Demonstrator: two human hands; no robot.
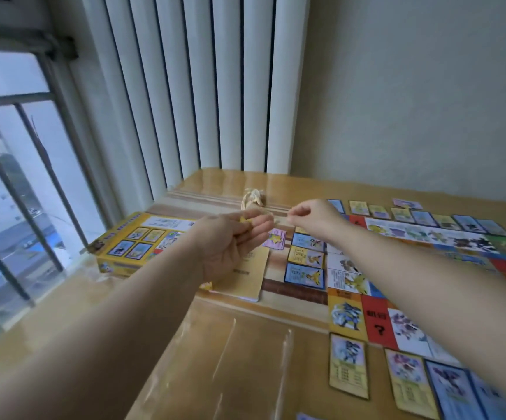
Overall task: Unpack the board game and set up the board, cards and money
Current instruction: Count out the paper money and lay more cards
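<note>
Window [18, 177], barred, at 9 o'clock of frame. The table [215, 359] has its left edge close along it. Blinds [200, 86] hang behind the far edge at 12 o'clock.

Box [130, 241], count 1: yellow, flat, near the left edge.

Open room: bare tabletop from 6 to 8 o'clock of frame, plus a narrow band along the far edge.

Left hand [230, 247]: palm up over a booklet [250, 274] (count 1), fingers curled round a small yellow piece [242, 220], blurred. A pale strip [277, 221] runs from it toward 3 o'clock to the right hand [309, 215], thumb and forefinger pinching its end. What the strip is, cannot tell.

Wrapper [253, 197], count 1, crumpled, at 12 o'clock from the hands. Pink cards [274, 239]: one small pile below them.

Board [348, 316], count 1: fills 3 to 5 o'clock and is cut by the frame's right side. Side cards [306, 259]: 3 in a column just beside its left edge. Far cards [423, 218]: at least 8 in a row. Near cards [348, 365]: at least 3.
</note>
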